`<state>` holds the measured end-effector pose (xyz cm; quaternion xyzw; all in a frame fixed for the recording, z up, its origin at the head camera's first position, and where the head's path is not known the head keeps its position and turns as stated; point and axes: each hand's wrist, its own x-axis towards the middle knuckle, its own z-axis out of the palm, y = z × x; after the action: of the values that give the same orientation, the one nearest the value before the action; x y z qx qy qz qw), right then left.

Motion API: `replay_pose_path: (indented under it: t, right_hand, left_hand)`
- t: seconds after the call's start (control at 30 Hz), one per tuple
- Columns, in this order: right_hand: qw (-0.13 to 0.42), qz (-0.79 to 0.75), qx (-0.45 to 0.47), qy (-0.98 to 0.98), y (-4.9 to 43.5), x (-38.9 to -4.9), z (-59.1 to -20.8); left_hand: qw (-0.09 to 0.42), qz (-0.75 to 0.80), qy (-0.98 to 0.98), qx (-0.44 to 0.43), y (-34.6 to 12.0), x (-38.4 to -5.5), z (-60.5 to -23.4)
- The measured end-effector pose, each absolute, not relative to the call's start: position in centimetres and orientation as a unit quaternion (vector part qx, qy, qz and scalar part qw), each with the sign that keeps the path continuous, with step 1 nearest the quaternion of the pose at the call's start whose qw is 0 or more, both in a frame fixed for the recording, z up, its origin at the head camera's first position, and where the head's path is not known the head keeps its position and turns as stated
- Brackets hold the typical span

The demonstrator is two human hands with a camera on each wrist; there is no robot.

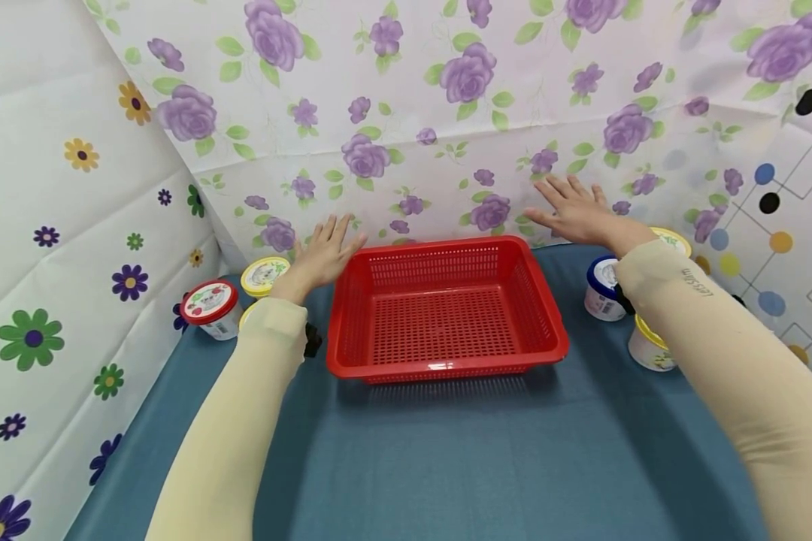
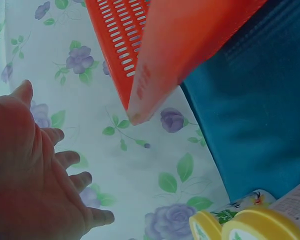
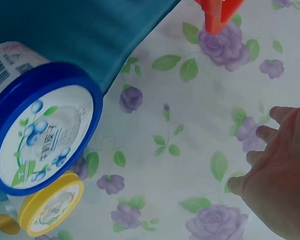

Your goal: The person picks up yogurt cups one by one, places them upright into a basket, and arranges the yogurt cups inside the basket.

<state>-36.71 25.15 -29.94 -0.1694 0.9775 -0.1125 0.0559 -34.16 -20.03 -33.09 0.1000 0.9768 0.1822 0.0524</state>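
A red plastic basket (image 1: 446,371) with slotted sides and floor stands on the blue cloth, nothing in it. To its left, my left hand (image 1: 321,255) is raised with fingers spread, near a yellow-lidded tub (image 1: 265,275) and a red-lidded tub (image 1: 211,306). My right hand (image 1: 575,210) hovers beyond the basket's right back corner, fingers spread and holding nothing. Below that forearm are a blue-lidded tub (image 3: 45,130) and yellow-lidded tubs (image 1: 652,350), partly hidden by the sleeve. In the left wrist view, my left palm (image 2: 35,175) faces the basket's corner, apart from it.
A blue cloth (image 1: 440,458) covers the table. Close behind the basket hangs a flowered curtain (image 1: 406,98). Another printed sheet (image 1: 74,248) borders the left, and a dotted one (image 1: 785,248) the right.
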Motion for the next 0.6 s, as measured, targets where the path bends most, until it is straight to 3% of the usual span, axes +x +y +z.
replay_pose_path:
  t: [0.6]
  right_hand:
    - [0.053, -0.126, -0.181, 0.974, 27.3, -36.0, -29.4]
  left_hand:
    - [0.081, 0.277, 0.95, 0.117, -21.0, -32.3, -34.5]
